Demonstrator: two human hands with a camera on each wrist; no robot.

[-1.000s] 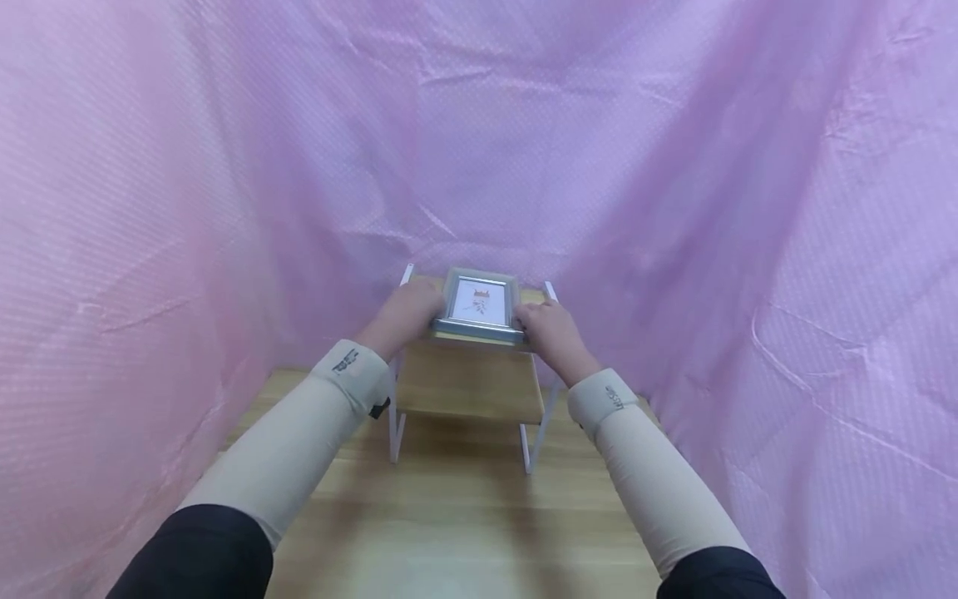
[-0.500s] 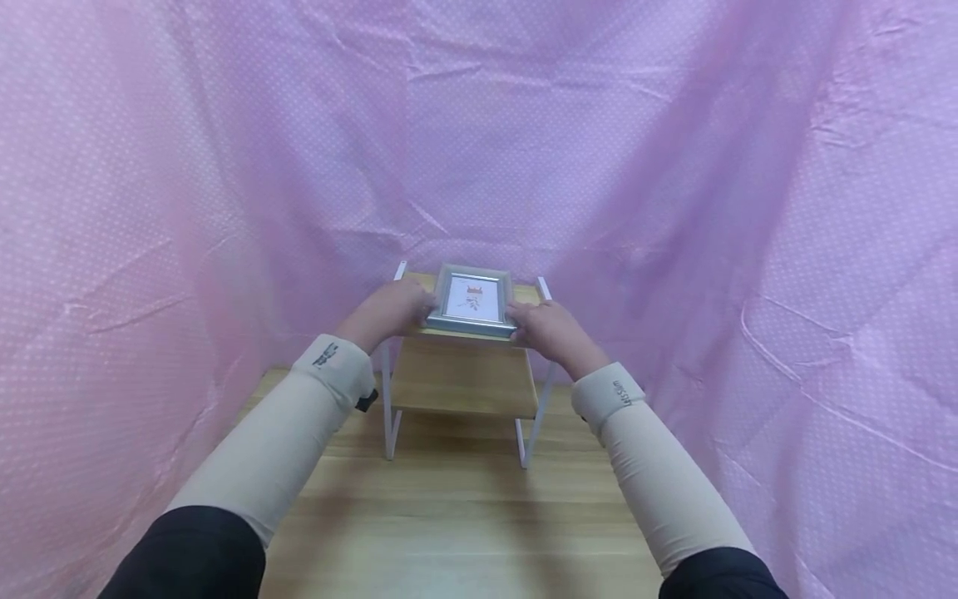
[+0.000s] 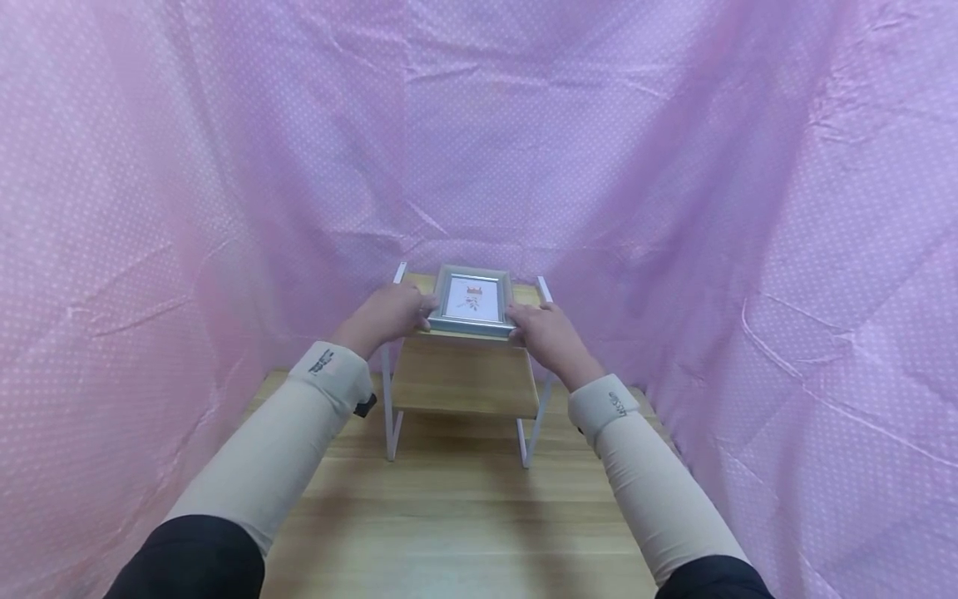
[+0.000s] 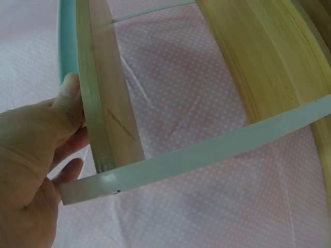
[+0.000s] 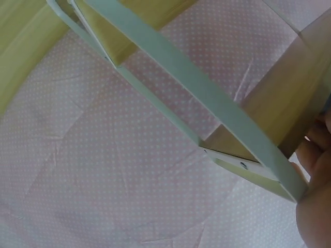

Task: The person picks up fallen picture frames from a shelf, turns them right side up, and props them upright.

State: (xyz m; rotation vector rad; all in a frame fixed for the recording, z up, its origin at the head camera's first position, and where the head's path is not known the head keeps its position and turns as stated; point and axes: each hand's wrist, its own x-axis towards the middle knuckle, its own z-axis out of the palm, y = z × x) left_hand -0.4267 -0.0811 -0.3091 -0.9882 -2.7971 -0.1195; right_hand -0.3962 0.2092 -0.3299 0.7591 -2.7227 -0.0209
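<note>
Here a small silver picture frame (image 3: 471, 301) lies face up on the top board of a little two-tier shelf (image 3: 464, 391), wooden boards on white metal legs, which stands on a wooden table (image 3: 464, 532) walled in by pink dotted cloth (image 3: 674, 166). The left hand (image 3: 389, 314) sits at the frame's left edge and the right hand (image 3: 546, 333) at its right edge, both touching it, with fingertips at the near corners. From the head view the fingers look curled against the frame's sides, so each hand reads as gripping the frame between fingers and thumb, though how far they wrap under it is hidden. The left wrist view shows the thumb (image 4: 70, 95) lying against the side of the top board, with the white rail (image 4: 207, 150) running across below; the right wrist view catches only fingertips (image 5: 313, 150) at the corner of the board, beside the white rail (image 5: 207, 93). Judging by this, the step in hand is the setting or squaring of the frame on the top tier, with the frame resting flat and roughly centred between the side rails. The next move, as I judge it, calls for a gentle, even action from both hands together, so that the frame neither skews nor slides toward the front lip of the board.
</note>
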